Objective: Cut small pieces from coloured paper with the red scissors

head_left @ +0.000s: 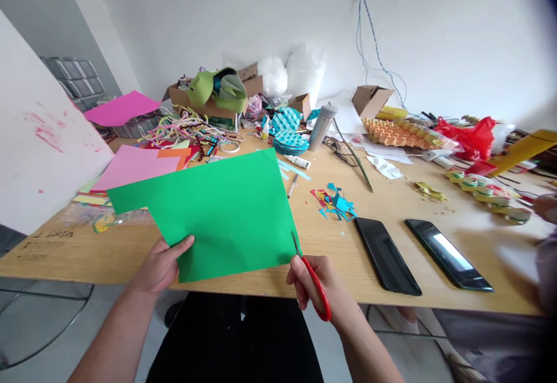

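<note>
A large sheet of green paper (pixel 230 209), with a notch cut out at its lower left, is held up over the table's front edge. My left hand (pixel 163 261) pinches its lower left part, thumb on top and fingers hidden beneath. In my right hand (pixel 315 284) are red-handled scissors (pixel 319 293), their dark blade lying over the sheet's lower right corner. Part of the scissors is covered by my fingers and the paper, so how far the blades are apart I cannot tell.
Blue and red paper scraps (pixel 337 203) and two phones, one black (pixel 387 258) and one lit (pixel 448 255), lie to the right. Pink paper (pixel 134 168) is at left. Behind stand a grey bottle (pixel 322 127) and a crowded box (pixel 209 101). Another person's hand (pixel 546 206) shows at far right.
</note>
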A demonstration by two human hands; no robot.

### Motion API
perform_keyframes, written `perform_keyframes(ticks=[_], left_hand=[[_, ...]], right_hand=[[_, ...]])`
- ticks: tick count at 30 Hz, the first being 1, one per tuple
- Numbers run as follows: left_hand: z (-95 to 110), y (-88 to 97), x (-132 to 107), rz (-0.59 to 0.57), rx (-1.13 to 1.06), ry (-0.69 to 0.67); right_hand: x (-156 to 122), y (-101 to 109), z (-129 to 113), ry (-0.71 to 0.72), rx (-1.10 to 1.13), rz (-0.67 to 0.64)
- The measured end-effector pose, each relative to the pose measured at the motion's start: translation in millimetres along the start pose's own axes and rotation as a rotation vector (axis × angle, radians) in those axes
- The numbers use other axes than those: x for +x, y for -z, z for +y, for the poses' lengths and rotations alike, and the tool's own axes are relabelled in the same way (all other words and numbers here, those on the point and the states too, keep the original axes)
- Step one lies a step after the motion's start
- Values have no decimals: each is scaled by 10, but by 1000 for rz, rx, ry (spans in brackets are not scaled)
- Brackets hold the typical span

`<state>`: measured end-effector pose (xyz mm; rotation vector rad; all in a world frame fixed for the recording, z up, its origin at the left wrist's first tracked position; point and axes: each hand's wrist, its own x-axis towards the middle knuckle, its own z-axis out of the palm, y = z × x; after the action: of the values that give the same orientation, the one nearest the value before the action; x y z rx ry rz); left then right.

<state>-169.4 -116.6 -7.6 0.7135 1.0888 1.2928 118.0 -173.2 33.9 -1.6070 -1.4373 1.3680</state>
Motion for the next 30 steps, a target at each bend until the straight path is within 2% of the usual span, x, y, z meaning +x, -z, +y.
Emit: perform_keyframes(ticks=[8,17,30], left_hand=[[1,8,-3,-56,26,20],[3,7,1,-52,45,-16],[2,5,-3,-49,39,-13]], right_hand=[[-23,20,-43,63,-24,1],[-10,48,-36,103,-29,-19],[-8,30,-18,38,-62,19]])
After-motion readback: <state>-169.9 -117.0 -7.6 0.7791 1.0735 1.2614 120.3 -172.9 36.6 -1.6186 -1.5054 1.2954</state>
